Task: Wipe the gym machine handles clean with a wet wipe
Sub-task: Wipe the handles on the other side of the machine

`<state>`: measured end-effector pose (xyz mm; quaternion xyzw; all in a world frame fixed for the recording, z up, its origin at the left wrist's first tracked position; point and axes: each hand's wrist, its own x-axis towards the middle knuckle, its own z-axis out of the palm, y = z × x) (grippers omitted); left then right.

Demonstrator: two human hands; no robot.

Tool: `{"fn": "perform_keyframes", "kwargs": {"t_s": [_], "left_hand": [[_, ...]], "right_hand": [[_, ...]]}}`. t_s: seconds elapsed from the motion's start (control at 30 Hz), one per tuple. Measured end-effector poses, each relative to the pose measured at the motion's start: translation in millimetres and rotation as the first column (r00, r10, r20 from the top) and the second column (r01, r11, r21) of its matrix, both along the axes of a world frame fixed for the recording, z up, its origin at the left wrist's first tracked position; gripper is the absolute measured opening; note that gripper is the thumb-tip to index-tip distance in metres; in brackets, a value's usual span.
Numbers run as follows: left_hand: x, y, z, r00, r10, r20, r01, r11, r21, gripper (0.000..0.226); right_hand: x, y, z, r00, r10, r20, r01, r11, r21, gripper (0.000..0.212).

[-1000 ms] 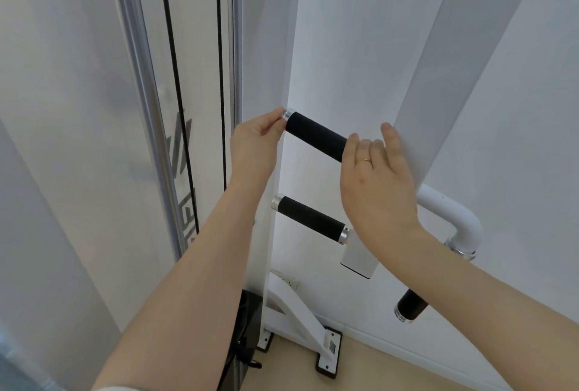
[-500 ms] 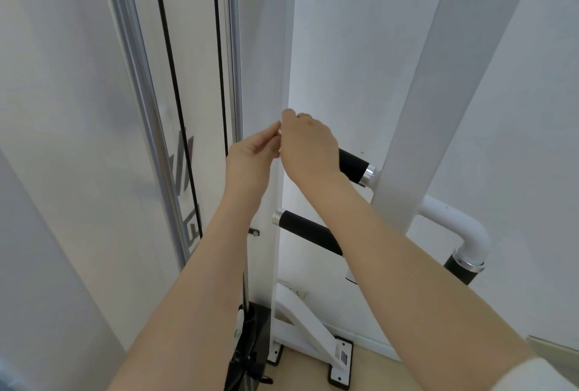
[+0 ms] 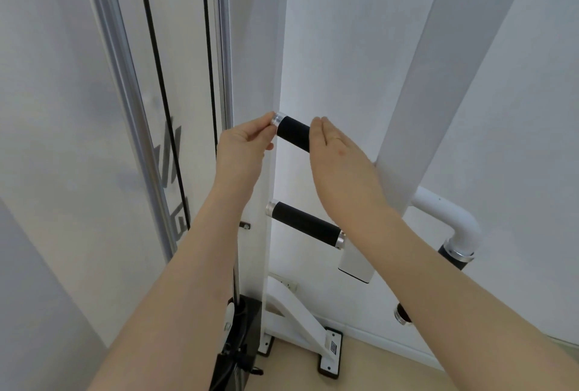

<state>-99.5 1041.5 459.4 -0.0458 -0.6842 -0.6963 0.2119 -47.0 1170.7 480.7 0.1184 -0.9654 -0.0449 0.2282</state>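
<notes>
Room: white walls all round, pale wooden floor (image 3: 360, 372) at the bottom of view, white skirting along the wall foot.
Nearest: two bare forearms reach up from the lower edge toward the machine.
Base: black block (image 3: 242, 343) at the foot of the machine with cable fittings on it; beside it a white angled foot bracket (image 3: 297, 318) bolted on black floor plates, one plate carrying a small label too small to read.
Left hand (image 3: 241, 146): fingertips and thumb pinch the silver end cap of the upper black foam-covered handle (image 3: 293, 133), at its left end.
Right hand (image 3: 341, 162): laid over the right part of the same handle, fingers straight and together, a thin ring on one finger; palm side hidden, so any wet wipe under it cannot be seen.
Lower black foam handle (image 3: 302, 223): just below the hands, silver collars at both ends, untouched.
Right side: white bent tube (image 3: 454, 221) ending in a black grip with a silver collar.
Frame: white upright post (image 3: 269, 46) and a slanted white beam (image 3: 454, 61).
Left, farther: chrome guide rails (image 3: 125, 77) and two black cables (image 3: 156, 61) running vertically.
Writing: dark lettering on the panel behind the cables, partly hidden, not readable.
</notes>
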Motion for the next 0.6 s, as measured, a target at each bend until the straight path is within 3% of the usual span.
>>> {"fn": "perform_keyframes", "kwargs": {"t_s": [0.2,0.33,0.6], "left_hand": [[3.3,-2.0,-0.2,0.996,-0.083,-0.024,0.083,0.996,0.012,0.027],[0.6,-4.4,0.2,0.997,-0.08,-0.022,0.081,0.997,0.02,0.025],[-2.1,7.9,-3.2,1.0,0.014,-0.013,-0.013,0.997,0.078,0.026]], "right_hand": [[-30.5,-35.5,1.4,0.989,0.128,-0.071,-0.127,0.992,0.009,0.056],[-43.0,-42.9,-8.8,0.951,0.08,-0.299,-0.079,0.997,0.016,0.046],[-24.3,29.3,-31.4,0.891,0.08,-0.447,0.032,0.971,0.236,0.043]]}}
